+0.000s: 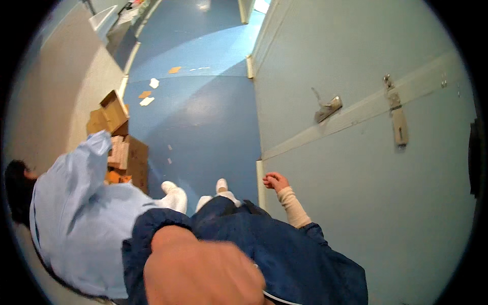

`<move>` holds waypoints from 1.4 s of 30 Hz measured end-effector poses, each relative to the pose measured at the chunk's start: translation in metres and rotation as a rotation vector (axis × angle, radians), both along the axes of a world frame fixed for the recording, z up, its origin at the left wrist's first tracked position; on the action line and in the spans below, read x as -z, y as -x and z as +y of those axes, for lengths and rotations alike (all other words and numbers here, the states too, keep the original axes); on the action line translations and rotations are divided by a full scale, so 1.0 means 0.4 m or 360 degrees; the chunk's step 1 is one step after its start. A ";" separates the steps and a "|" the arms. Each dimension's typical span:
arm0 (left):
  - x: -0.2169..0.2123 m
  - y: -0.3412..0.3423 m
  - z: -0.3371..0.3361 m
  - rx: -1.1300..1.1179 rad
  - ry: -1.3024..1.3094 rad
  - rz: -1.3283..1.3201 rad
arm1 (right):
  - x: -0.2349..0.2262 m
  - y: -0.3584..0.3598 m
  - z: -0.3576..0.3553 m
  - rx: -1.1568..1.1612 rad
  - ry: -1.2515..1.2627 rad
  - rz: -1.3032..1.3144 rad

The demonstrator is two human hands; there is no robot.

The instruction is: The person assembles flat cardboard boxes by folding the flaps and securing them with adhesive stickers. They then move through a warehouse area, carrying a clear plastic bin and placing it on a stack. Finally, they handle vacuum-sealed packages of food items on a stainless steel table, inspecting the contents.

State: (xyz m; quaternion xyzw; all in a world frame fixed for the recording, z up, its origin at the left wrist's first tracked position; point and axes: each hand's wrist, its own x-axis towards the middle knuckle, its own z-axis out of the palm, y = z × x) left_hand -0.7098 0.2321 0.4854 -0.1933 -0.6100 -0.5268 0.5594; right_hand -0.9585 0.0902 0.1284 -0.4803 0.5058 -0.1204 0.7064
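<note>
My left hand [203,272] is large and blurred at the bottom, close to my chest, its knuckles bent. Its fingertips are hidden, so what it grips cannot be made out. The sleeve around that wrist belongs to my dark blue jacket [300,254], where a thin white line shows beside the hand. Lower down on the right, my right hand [276,181] hangs past a beige cuff [295,206], fingers loosely curled and nothing visible in them. It appears nearest the pale grey-green door [345,193] and its edge.
A person in a light blue garment [91,203] is close on my left. Beyond them, opened cardboard boxes [137,160] stand against the wall. Paper scraps [154,83] lie on the blue floor [203,117]. A metal handle [329,108] and lock plate [399,124] project from the door.
</note>
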 end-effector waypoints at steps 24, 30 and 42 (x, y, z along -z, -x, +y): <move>0.006 -0.244 -1.173 0.0163 -0.0761 -0.0244 | -0.049 -0.279 -0.795 0.1910 -0.0085 -0.1072; 0.111 -0.152 -1.500 -0.0054 -0.1063 -0.1074 | 0.031 -0.258 -0.869 0.2414 0.0088 -0.0592; 0.342 0.234 -1.772 0.0433 -0.0744 -0.1733 | -0.145 0.051 -1.229 0.2703 0.0205 -0.0568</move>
